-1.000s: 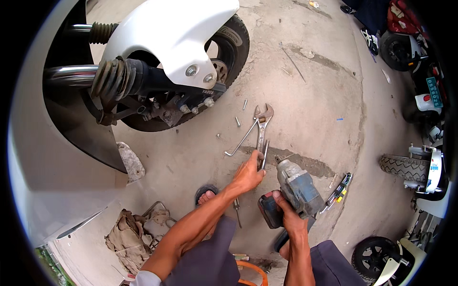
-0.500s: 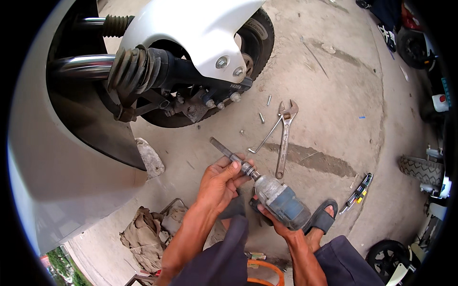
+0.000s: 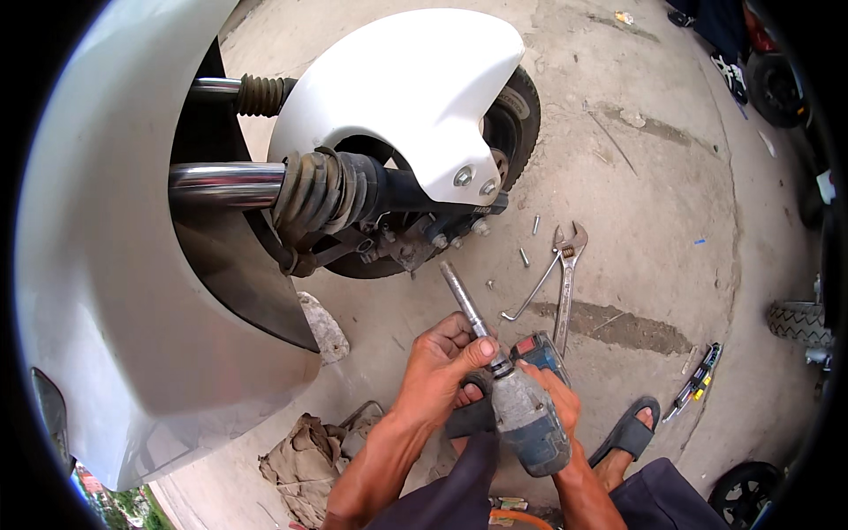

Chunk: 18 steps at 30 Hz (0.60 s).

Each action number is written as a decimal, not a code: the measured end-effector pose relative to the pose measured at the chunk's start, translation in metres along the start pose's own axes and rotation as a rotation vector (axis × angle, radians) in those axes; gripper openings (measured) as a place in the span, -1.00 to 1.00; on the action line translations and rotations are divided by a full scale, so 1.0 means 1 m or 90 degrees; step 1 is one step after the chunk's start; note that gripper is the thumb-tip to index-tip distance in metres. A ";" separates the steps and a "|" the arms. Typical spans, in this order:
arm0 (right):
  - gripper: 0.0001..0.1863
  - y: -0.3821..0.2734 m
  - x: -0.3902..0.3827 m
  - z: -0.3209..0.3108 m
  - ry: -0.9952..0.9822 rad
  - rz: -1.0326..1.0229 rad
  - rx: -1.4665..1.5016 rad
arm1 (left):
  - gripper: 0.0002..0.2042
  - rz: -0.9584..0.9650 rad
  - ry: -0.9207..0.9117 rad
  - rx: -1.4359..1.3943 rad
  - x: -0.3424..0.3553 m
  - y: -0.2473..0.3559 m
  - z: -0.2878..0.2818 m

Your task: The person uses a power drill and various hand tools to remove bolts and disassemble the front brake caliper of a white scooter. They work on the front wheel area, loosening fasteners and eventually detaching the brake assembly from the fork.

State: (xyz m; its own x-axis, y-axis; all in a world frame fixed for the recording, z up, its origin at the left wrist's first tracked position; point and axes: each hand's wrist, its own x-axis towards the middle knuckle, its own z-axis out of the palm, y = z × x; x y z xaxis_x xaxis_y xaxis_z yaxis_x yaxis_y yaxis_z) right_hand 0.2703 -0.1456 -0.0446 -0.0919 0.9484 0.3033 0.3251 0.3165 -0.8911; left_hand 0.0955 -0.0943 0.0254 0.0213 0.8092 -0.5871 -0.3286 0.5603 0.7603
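Observation:
My right hand [image 3: 555, 396] is closed around a grey-and-blue cordless impact wrench [image 3: 530, 424], just behind its nose. The tool's battery end [image 3: 539, 351], with a red part, shows beyond that hand. A long metal socket [image 3: 463, 297] sits on the nose and points up and left, toward the scooter's front wheel. My left hand [image 3: 452, 360] is wrapped round the socket's lower part, thumb on top. Above its tip are the white front fender [image 3: 397, 79], the black fork leg [image 3: 389, 190] and several axle-side bolts [image 3: 455, 237].
On the concrete lie an adjustable wrench [image 3: 566, 283], a thin bent rod [image 3: 533, 290] and two loose bolts [image 3: 525, 257]. A bundle of screwdriver-like tools [image 3: 694, 383] is at right. Crumpled brown cloth [image 3: 300, 468] lies lower left. Other wheels [image 3: 799, 322] and a person's shoe [image 3: 730, 78] line the right.
The impact wrench has turned so its battery end shows, and its socket points more steeply upward. My left hand's grip has shifted along the socket. The scene has shifted rightward and down.

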 end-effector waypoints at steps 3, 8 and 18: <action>-0.52 -0.003 0.005 0.013 0.028 -0.006 0.042 | -0.70 0.004 -0.008 -0.004 0.011 0.004 -0.002; -0.54 -0.004 0.009 0.026 0.027 -0.032 0.047 | -0.74 0.057 -0.047 -0.033 0.025 0.009 -0.006; -0.71 -0.021 0.015 0.010 -0.119 0.454 0.324 | -0.73 0.034 -0.111 -0.064 0.036 0.012 -0.015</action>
State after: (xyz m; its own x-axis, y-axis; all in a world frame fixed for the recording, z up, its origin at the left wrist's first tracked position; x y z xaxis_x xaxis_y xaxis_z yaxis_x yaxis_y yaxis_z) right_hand 0.2529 -0.1381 -0.0249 -0.1943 0.8956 -0.4002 -0.0894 -0.4225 -0.9020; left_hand 0.0784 -0.0611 0.0100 0.1607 0.8608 -0.4829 -0.4256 0.5019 0.7530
